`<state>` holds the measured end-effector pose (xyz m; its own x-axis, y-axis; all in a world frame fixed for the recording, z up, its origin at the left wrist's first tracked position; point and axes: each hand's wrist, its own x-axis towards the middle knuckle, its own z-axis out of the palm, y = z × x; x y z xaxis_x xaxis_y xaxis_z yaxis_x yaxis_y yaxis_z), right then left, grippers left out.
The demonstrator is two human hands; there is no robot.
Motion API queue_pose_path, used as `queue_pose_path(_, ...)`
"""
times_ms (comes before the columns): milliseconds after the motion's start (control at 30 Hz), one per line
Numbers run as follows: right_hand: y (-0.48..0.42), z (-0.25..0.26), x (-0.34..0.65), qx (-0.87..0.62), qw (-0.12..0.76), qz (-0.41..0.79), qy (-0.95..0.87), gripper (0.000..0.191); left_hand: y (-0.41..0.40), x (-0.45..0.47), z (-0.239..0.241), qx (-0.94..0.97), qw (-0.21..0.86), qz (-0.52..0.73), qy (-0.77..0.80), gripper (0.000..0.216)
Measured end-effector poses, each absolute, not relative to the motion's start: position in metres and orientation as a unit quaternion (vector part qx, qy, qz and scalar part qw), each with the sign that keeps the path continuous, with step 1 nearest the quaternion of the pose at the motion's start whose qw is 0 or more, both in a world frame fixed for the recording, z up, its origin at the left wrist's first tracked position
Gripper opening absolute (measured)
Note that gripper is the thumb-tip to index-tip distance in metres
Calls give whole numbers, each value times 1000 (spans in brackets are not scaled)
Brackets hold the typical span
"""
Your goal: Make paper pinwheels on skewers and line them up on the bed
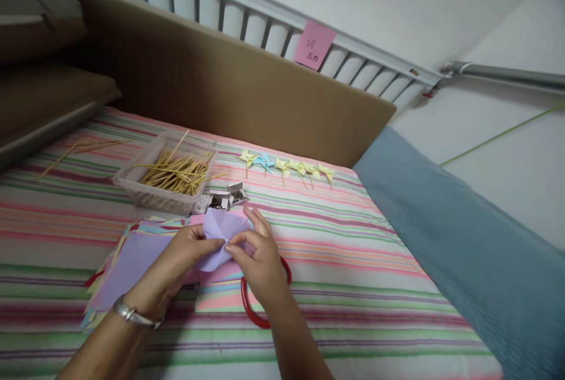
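A purple paper pinwheel [223,224], its corners partly folded inward, is held up between both hands. My left hand [192,250] grips its left side, thumb pressed near the centre. At the centre my right hand [256,253] pinches with thumb and forefinger; whether a pin sits there is too small to tell. Below the hands lie coloured paper sheets [220,297] and red-handled scissors [253,312], partly hidden by my right hand. Beside my left forearm is a stack of coloured paper with a purple sheet [128,268] on top.
A clear plastic box [154,197] holds many thin wooden sticks. Near it stand small open boxes [219,199] of metal bits. Several finished pinwheels [285,167] lie in a row by a cardboard panel [247,92]. Loose sticks [83,146] lie at left on the striped cloth [353,286].
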<state>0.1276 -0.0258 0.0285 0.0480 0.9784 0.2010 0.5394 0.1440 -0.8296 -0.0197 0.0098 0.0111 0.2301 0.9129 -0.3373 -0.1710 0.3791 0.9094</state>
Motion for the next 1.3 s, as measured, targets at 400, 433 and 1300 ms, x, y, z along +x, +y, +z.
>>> queue_pose_path(400, -25, 27, 126, -606, 392, 268, -639, 5, 8, -20, 16, 378, 708, 388, 453, 12)
queue_pose_path(433, -25, 27, 127, -606, 393, 269, -637, 5, 8, -21, 16, 375, 712, 388, 450, 11)
queue_pose_path(1300, -24, 36, 147, -605, 408, 332, -597, 60, 6, -22, 19, 459, 724, 288, 426, 8)
